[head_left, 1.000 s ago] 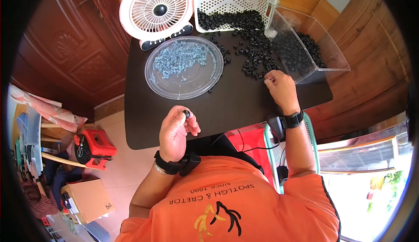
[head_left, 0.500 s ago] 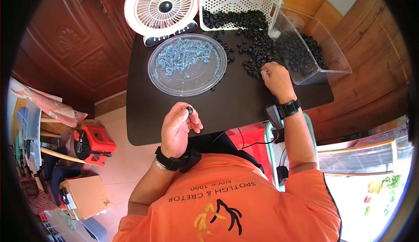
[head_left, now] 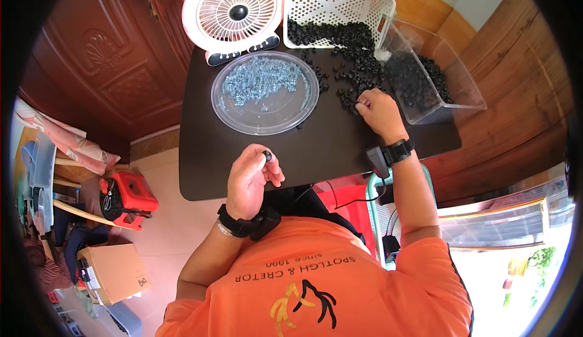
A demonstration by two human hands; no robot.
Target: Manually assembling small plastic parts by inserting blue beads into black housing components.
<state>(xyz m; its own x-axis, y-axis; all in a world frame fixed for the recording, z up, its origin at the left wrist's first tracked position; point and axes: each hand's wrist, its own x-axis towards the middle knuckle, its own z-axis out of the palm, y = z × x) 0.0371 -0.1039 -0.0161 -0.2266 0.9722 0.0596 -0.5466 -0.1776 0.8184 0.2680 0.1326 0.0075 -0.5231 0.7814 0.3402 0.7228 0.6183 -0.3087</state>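
Observation:
My left hand (head_left: 248, 182) is closed, raised in front of the table's near edge. A small black ring-like plastic part (head_left: 267, 155) is pinched between its thumb and forefinger. Farther off to the right, my right hand (head_left: 381, 113) has its fingertips pressed together at the near end of a loose heap of black parts (head_left: 358, 73). What those fingertips hold, if anything, is hidden among the parts. A round clear plastic lid or shallow tray (head_left: 243, 123) lies left of the heap, carrying many small bluish transparent pieces (head_left: 261, 79).
Behind the heap, a tipped white perforated basket (head_left: 340, 0) spills black parts. A clear plastic bin (head_left: 464, 94) with more black parts stands right. A white-and-pink fan (head_left: 234, 15) stands at the back left of the dark table (head_left: 303, 170). A cable hangs near my lap.
My right hand has shifted slightly left along the near end of the heap. My left hand keeps its pinch on the black part. The whole view has moved a little.

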